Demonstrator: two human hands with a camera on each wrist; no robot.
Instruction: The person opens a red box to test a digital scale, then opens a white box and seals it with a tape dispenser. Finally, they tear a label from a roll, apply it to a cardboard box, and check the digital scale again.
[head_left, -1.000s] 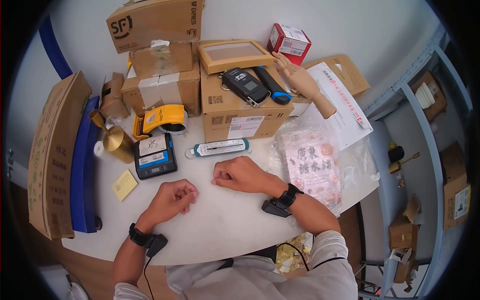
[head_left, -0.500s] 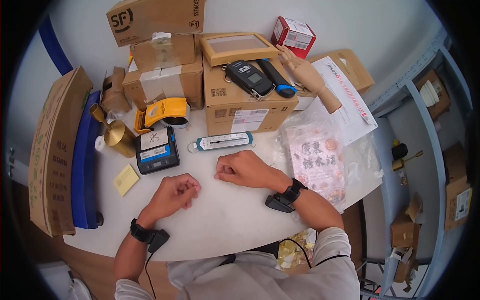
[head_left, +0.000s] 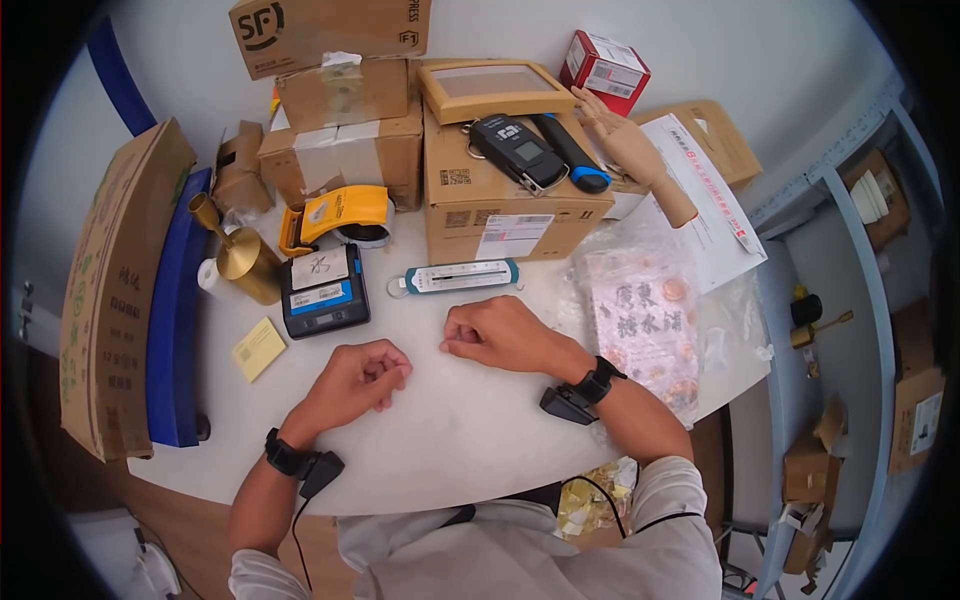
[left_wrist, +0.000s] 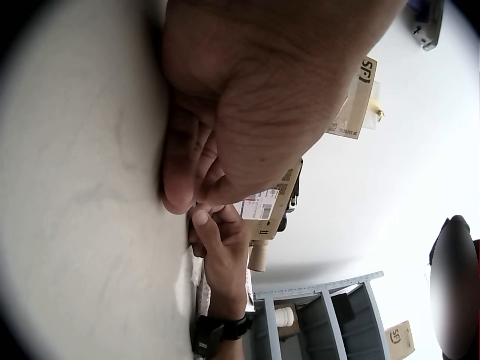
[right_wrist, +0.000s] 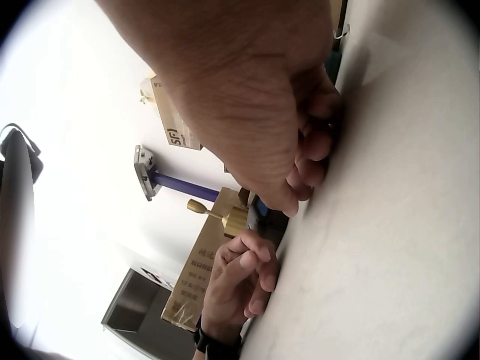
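My left hand point(head_left: 352, 382) rests on the white table point(head_left: 450, 440), fingers loosely curled and holding nothing. To its right lies my right hand point(head_left: 508, 334), also loosely curled with nothing in it. In the left wrist view, the fingers point(left_wrist: 178, 180) rest at the tabletop. A teal spring scale point(head_left: 460, 277) lies flat just beyond the right hand. Beyond the left hand sit a black device point(head_left: 325, 292) with a blue-edged label and a yellow sticky-note pad point(head_left: 259, 349). A plastic-wrapped pink book point(head_left: 642, 325) lies beside the right forearm.
A cardboard box point(head_left: 515, 225) carries a black digital hanging scale point(head_left: 518, 152) and a wooden frame point(head_left: 497, 88). Nearby are a wooden model hand point(head_left: 640, 158), a yellow tape dispenser point(head_left: 345, 210) and a brass vessel point(head_left: 248, 268). Grey shelving point(head_left: 790, 390) stands right.
The head view has shifted a little, so the table's things appear slightly farther right and higher. Both hands keep their loosely curled pose on the table.
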